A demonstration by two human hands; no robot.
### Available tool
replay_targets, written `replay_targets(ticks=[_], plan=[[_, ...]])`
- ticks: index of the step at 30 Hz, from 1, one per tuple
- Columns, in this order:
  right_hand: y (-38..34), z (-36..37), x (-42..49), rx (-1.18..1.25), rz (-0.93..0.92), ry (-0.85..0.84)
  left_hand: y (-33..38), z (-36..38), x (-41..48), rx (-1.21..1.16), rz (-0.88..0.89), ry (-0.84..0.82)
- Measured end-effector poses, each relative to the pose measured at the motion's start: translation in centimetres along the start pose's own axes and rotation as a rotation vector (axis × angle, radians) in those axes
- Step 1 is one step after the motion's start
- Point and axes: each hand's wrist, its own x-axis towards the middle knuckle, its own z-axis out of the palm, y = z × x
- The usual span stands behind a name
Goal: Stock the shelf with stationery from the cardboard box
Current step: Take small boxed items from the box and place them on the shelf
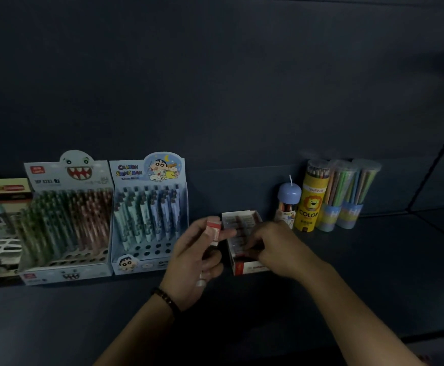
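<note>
Head view: left hand (197,257) pinches a small red-and-white pack (213,229) beside the display box (244,268) on the shelf (374,260), probably feeding it in; right hand (276,247) curls inside the box, grip unclear.

Shelf (374,273): pen display boxes (149,215) left, small open box (244,268) middle, pencil tubes (345,194) right.
</note>
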Motion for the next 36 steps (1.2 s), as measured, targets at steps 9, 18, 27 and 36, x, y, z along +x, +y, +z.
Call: replay_targets(ticks=[9, 18, 27, 36], plan=[[-0.9, -0.5, -1.4, 0.242, -0.03, 0.239, -0.6, 0.3, 0.1, 0.196, 0.011, 0.024], [-2.3, -0.3, -2.5, 0.296, -0.282, 0.36, -1.6, -0.3, 0.5, 0.354, 0.002, 0.021], [0.1, -1.0, -2.4, 0.239, -0.157, 0.473, -0.8, 0.3, 0.0, 0.42, 0.069, 0.112], [3.2, -1.1, -2.5, 0.189, 0.06, 0.263, -0.4, 0.0, 0.0, 0.267, 0.011, 0.11]])
